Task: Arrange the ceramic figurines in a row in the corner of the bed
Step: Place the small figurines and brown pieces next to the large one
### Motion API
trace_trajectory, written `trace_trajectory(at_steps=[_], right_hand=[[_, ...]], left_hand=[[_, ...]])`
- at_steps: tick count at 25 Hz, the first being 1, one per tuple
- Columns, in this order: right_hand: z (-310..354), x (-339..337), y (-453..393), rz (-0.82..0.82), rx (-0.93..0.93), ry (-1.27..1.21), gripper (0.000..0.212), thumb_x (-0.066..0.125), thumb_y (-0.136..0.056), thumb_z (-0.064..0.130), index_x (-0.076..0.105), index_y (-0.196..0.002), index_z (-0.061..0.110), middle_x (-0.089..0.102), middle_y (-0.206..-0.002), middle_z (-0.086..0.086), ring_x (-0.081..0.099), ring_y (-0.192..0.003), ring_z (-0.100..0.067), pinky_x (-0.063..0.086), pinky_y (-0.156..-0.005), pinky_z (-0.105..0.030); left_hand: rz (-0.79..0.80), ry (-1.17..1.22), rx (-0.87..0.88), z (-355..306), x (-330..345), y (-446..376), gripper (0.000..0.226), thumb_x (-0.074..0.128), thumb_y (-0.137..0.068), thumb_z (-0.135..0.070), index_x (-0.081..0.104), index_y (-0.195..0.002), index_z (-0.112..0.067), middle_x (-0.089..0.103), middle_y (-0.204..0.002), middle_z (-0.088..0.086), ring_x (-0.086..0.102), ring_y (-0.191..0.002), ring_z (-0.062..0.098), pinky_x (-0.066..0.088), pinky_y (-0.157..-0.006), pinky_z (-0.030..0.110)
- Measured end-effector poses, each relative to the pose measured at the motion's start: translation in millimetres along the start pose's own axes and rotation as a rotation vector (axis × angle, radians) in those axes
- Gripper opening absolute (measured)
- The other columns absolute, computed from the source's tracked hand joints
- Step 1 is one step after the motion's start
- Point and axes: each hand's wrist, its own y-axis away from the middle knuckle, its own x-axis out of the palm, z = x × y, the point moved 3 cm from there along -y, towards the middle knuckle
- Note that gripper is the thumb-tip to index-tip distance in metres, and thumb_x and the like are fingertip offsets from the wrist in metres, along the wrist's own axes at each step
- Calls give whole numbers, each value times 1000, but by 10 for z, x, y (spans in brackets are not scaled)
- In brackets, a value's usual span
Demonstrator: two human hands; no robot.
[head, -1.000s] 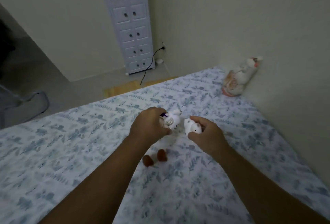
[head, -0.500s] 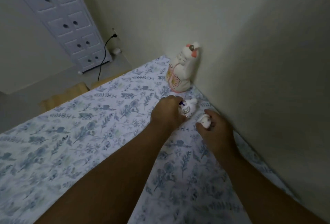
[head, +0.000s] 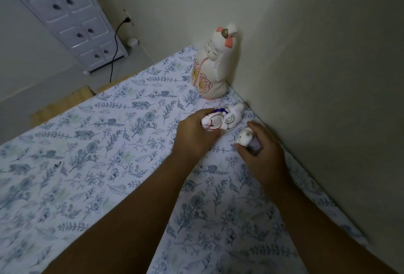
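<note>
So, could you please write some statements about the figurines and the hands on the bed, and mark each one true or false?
1. The tall figurine stands upright on the bed next to the wall. True.
2. The left hand is empty. False: it holds a white figurine with a swirl pattern.
3. The right hand holds a small white figurine. True.
4. Both small figurines already stand free in the row. False: each is in a hand.
5. The bedsheet is plain red. False: it is white with a blue leaf print.
</note>
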Motion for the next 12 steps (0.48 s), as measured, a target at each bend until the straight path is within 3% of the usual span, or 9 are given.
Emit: trace_trajectory(at_steps=[2,3,7,12], right_hand=[[23,23,-2,-28,-3,-2,62,90,-72,17,65,-127,5,62,-131,-15,60,-121,-28,55,-97,-41],[31,43,12,-45,-5,2,60,91,-71,18,67,-125,5,63,-128,-14,61,-118,-28,57,-94,-44],[53,143,155,-103,2,-9,57,91,-69,19,68,-119,8,63,-119,-9,63,-109,-25,59,-89,-42],[74,179,228,-162,53,-50,58,92,-67,22,67,-119,13,51,-113,8,63,-102,-21,56,-85,-33]], left_hand=[[-15,40,-7,18,12,17,51,91,-71,-21,74,-119,-21,78,-107,-7,68,-92,-5,49,-82,6],[-15,51,-5,22,14,19,51,91,-71,-20,74,-119,-21,78,-107,-8,67,-90,-9,48,-82,4],[9,44,26,29,5,9,49,91,-71,-18,75,-118,-20,75,-100,-13,63,-86,-19,46,-81,2],[6,50,21,24,10,23,49,90,-71,-16,75,-118,-19,76,-99,-11,65,-85,-16,47,-81,3]])
